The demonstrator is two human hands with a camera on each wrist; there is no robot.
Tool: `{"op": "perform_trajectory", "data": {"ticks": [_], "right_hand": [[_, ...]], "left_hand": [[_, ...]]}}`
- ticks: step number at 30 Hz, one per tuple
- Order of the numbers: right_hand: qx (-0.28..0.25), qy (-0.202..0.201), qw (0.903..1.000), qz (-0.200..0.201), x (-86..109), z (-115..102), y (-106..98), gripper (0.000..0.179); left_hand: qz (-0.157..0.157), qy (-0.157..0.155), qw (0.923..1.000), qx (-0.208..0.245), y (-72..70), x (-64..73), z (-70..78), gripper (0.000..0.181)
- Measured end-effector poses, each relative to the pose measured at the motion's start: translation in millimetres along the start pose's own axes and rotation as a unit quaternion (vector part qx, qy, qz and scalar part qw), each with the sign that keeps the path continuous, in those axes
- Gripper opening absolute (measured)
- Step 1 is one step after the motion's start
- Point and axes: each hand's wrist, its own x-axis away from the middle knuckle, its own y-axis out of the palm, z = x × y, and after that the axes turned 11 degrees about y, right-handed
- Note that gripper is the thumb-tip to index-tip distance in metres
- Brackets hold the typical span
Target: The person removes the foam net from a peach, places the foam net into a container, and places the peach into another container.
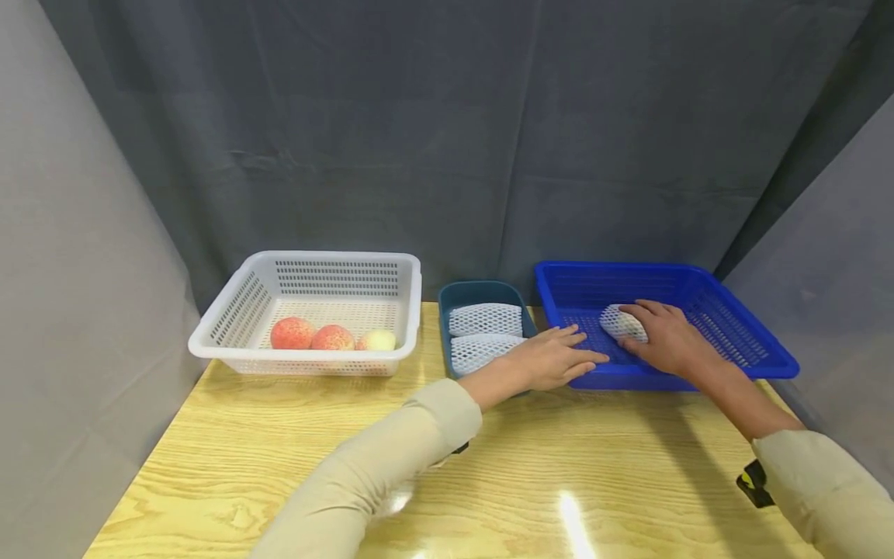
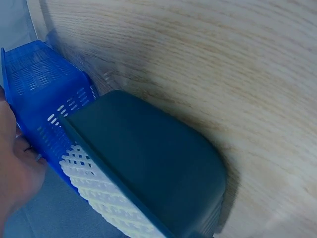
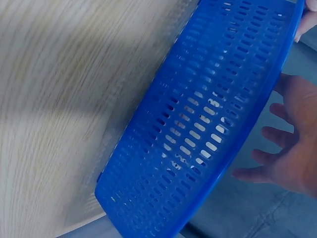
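Observation:
A white foam-net sleeve, bulging round something inside [image 1: 620,323], sits in the blue basket [image 1: 743,318]. My right hand [image 1: 663,334] is over it in the head view. The right wrist view shows that hand's fingers [image 3: 277,136] spread above the rim, with nothing visible between them, and white patches behind the basket's slots. My left hand [image 1: 555,357] reaches over the basket's near left corner, its fingers spread and holding nothing. Beside its wrist stands a teal tray [image 2: 153,148] with flat white foam nets [image 1: 485,319].
At the left stands a white basket [image 1: 408,310] with two red peaches [image 1: 293,333] and a paler yellowish fruit [image 1: 377,340]. A wooden table [image 1: 279,435] carries everything. Grey cloth [image 1: 349,132] hangs behind and at both sides.

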Motion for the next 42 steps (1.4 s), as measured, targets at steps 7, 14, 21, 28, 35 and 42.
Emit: {"op": "perform_trajectory", "data": {"ticks": [7,14,21,28,35,42], "right_hand": [[-0.002,0.008,0.9999,-0.013,-14.3,14.8,6.2,0.065],[-0.004,0.027,0.9994,-0.021,-19.7,31.5,11.7,0.069],[-0.015,0.039,0.9987,-0.029,-20.9,40.3,17.9,0.072],[-0.009,0.065,0.9961,-0.059,-32.0,49.0,26.2,0.080],[0.001,0.082,0.9947,-0.063,-36.2,56.9,36.5,0.083],[-0.015,0.069,0.9960,-0.054,-38.5,60.6,41.4,0.077]], "left_hand": [[0.000,0.004,0.9999,-0.013,0.2,0.2,-0.2,0.047],[0.003,0.009,0.9998,-0.019,0.8,-0.5,-0.2,0.046],[-0.008,0.005,0.9998,-0.015,1.1,-0.5,0.9,0.046],[-0.014,0.000,0.9998,-0.016,-2.1,1.0,2.8,0.047],[-0.016,0.001,0.9995,-0.026,-2.1,0.6,2.7,0.047],[-0.006,0.007,0.9995,-0.031,-0.3,1.6,0.8,0.047]]}}
